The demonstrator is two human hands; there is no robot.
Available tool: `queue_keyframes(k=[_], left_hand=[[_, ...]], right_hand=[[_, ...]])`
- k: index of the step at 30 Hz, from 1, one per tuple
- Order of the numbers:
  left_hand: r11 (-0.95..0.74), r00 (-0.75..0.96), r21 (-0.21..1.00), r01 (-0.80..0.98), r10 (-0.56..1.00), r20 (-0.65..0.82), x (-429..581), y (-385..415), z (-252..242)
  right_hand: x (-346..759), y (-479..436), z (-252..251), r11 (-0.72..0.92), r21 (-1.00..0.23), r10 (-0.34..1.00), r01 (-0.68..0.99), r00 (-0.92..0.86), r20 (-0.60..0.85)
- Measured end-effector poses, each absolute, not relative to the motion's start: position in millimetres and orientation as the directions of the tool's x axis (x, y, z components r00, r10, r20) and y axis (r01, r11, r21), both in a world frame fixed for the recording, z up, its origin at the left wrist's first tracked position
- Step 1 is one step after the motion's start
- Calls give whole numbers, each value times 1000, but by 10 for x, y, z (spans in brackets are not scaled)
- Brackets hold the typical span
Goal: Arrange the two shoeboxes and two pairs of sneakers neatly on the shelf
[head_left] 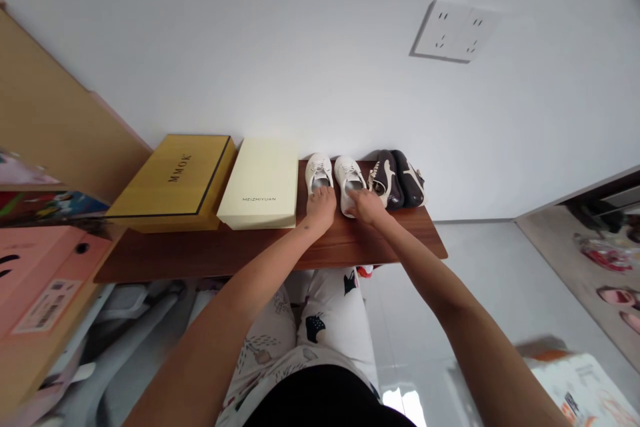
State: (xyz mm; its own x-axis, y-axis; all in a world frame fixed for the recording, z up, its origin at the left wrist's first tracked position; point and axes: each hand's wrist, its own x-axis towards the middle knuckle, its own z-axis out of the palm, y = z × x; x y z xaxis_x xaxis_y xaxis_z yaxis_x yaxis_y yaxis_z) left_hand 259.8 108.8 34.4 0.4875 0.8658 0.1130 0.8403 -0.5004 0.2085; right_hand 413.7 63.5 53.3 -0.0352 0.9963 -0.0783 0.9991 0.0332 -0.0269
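Two white lace-up sneakers stand side by side on a brown wooden shelf (pixel 280 250), toes toward the wall. My left hand (pixel 321 205) is closed on the heel of the left white sneaker (pixel 319 167). On the heel of the right white sneaker (pixel 347 170), my right hand (pixel 367 205) has its fingers closed, thumb side at the opening. Just right of that hand sits a pair of dark brown sneakers (pixel 410 183) with cream trim, one partly hiding the other. My hands cover both white heels.
A yellow shoebox (pixel 175 173) and a cream shoebox (pixel 263 180) lie left of the shoes. A pink box (pixel 40 273) stands on a unit at far left. A white wall with a socket plate (pixel 455 30) rises behind. Pink slippers (pixel 617 297) lie at far right.
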Motion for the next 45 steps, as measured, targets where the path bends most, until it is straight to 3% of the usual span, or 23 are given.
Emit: queue_keyframes(k=[9, 16, 21, 25, 28, 30, 32, 35, 38, 41, 45], left_hand=[[-479, 466, 229, 847, 878, 114, 2590, 1052, 298], [-480, 456, 173, 860, 876, 159, 2621, 1040, 301], [-491, 469, 186, 851, 870, 154, 2541, 1005, 371], [-562, 496, 334, 757, 827, 265, 2598, 881, 438], [-638, 621, 539, 550, 744, 245, 2920, 715, 403], [-581, 682, 682, 444, 713, 163, 3244, 612, 323], [-443, 665, 788, 427, 745, 58, 3575, 559, 229], [-216, 562, 860, 463, 821, -97, 3926, 591, 146], [-121, 513, 836, 534, 833, -207, 4039, 687, 190], [-274, 573, 744, 609, 801, -175, 4031, 755, 338], [-505, 670, 579, 640, 736, -97, 4059, 764, 563]], right_hand=[[4039, 710, 532, 16, -51, 995, 999, -21, -99], [4043, 702, 493, 14, -66, 997, 998, -19, -70], [4132, 551, 431, 65, -206, 994, 976, -44, 103], [4563, 323, 392, 32, -357, 923, 933, 109, 369], [5130, 202, 348, -215, -458, 775, 863, 436, 457], [5495, 164, 294, -433, -543, 646, 720, 668, 370], [5753, 145, 224, -539, -649, 603, 537, 784, 148], [5907, 118, 137, -465, -828, 702, 313, 700, -130], [5957, 95, 155, -313, -921, 810, 233, 573, -130], [6059, 109, 296, -332, -842, 832, 426, 553, -48], [6121, 156, 488, -480, -399, 838, 781, 543, 55]])
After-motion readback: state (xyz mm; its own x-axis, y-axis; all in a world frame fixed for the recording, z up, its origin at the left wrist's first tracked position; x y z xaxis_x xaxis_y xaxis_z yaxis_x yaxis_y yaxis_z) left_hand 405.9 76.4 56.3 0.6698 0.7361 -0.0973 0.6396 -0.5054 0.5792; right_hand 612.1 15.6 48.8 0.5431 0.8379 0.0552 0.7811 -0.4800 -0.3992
